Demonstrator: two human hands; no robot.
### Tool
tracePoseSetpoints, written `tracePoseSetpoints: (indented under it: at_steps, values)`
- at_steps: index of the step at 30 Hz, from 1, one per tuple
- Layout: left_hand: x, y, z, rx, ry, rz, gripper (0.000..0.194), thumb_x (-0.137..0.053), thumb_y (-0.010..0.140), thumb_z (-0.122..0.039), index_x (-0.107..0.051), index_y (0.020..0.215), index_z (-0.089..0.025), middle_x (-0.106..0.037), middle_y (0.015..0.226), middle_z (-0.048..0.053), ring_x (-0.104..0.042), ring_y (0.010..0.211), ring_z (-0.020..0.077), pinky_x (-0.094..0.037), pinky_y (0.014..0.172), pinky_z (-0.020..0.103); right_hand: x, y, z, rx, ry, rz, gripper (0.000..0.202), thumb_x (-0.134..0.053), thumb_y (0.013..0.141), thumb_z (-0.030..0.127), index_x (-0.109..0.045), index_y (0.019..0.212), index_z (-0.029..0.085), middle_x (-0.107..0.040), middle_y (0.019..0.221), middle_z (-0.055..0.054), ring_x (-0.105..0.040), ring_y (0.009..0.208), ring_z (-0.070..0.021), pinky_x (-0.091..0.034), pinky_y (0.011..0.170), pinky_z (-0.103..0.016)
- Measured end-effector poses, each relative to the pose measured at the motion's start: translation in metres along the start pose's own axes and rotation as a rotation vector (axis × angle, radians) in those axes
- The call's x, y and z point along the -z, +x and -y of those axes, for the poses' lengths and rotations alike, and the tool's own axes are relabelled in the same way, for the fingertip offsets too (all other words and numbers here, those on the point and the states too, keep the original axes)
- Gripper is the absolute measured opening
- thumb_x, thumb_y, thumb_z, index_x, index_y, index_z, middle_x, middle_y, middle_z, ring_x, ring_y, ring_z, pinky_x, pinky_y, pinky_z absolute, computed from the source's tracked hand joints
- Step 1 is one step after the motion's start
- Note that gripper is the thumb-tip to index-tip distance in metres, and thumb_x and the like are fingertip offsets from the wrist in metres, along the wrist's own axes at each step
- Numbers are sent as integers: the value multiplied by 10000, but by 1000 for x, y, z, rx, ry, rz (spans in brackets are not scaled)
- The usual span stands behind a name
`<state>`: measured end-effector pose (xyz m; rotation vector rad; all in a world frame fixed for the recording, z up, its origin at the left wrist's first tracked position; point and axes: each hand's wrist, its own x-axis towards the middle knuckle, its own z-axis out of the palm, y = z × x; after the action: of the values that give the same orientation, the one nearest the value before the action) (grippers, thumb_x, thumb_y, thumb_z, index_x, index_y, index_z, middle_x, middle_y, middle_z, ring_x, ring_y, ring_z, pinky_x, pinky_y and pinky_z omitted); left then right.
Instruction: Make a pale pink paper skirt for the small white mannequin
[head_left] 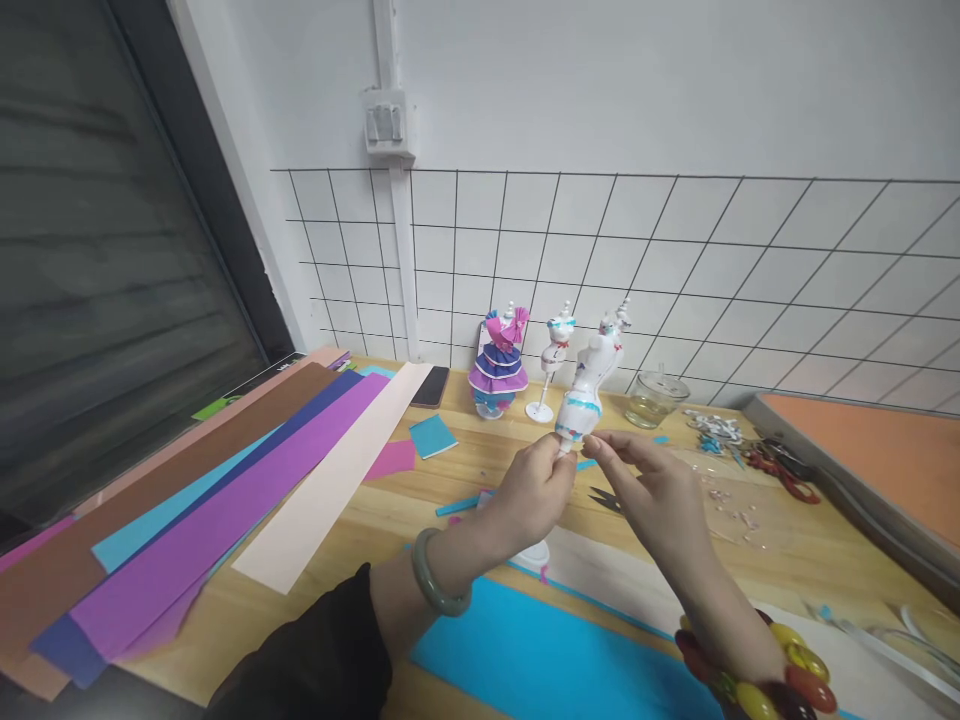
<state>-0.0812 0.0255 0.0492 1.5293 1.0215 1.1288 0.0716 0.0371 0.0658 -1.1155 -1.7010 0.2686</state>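
Observation:
In the head view my left hand [536, 490] is wrapped round the lower post of a small white dress form [587, 385], holding it tilted above the table. Bands of blue tape and a few small coloured bits show on the form. My right hand [656, 490] is closed in a pinch beside the form's lower edge. Whatever its fingertips may hold is too small to name. Behind stand a second white dress form [546, 385] and one dressed in ruffled pink, purple and navy paper [499, 370]. Open scissor blades [604, 500] lie below my right fingers.
Long coloured paper strips [247, 520] fan out on the left. A large blue sheet [555, 650] lies in front. A phone [430, 387], a blue pad [433, 436] and a glass cup [654, 400] sit further back. Red-handled scissors [795, 487] and an orange tray [870, 450] are right.

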Motion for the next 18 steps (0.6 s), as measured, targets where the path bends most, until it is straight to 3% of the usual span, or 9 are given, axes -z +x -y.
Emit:
tracePoseSetpoints:
  at_steps: [3, 6, 11, 18]
  values:
    - [1, 0, -3, -10, -9, 18, 206, -412, 960, -365, -472, 848, -202, -437, 675, -32, -407, 603, 111, -287, 554, 260, 2, 5, 7, -185, 165, 82, 335, -680, 810, 538, -767, 755, 219, -782, 738, -53, -731, 667, -241, -571, 583, -332]
    - [1, 0, -6, -1, -50, 38, 183, -423, 951, -337, -481, 848, -198, -421, 654, -38, -395, 586, 106, -297, 559, 257, 5, 8, 11, -274, 249, 99, 295, -726, 761, 528, -790, 720, 243, -790, 748, -46, -748, 716, -260, -589, 621, -345]
    - [0, 2, -6, 44, -98, 23, 186, -485, 924, -354, -542, 891, -180, -458, 657, -26, -410, 592, 109, -307, 557, 256, 5, 8, 13, -295, 296, 106, 275, -739, 752, 527, -806, 741, 260, -791, 758, -48, -752, 737, -284, -599, 622, -380]
    - [-1, 3, -5, 74, -167, 9, 231, -533, 900, -395, -546, 846, -171, -448, 637, -29, -402, 579, 100, -311, 545, 244, 4, 8, 14, -333, 297, 125, 299, -740, 746, 527, -795, 736, 233, -788, 746, -61, -738, 683, -256, -569, 546, -328]
